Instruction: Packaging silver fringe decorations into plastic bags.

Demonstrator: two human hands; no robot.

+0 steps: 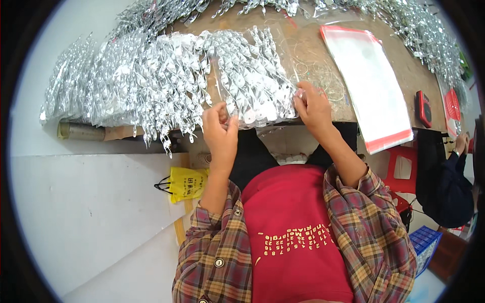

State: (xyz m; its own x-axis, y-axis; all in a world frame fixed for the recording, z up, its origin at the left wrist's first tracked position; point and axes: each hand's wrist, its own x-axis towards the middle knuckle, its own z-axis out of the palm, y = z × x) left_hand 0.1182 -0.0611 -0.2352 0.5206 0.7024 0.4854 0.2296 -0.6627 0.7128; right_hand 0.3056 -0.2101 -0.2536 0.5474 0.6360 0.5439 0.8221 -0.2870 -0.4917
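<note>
At the counter's (323,55) near edge, your left hand (221,132) and right hand (313,107) each pinch a side of a clear packet of silvery ornaments (255,83) — likely bagging; next, steady sealing.

Clear packet of silver spiral ornaments (255,83) lies flat at table edge.

Table: we see a brown wooden worktop (399,65) at twelve o'clock.
Floor: pale grey-white (76,217), filling seven to nine o'clock.
Seat: a red plastic stool (404,169) at three o'clock, under the table edge.
Crate: a blue one (424,245) at four o'clock.
Light: even, bright and soft.
</note>
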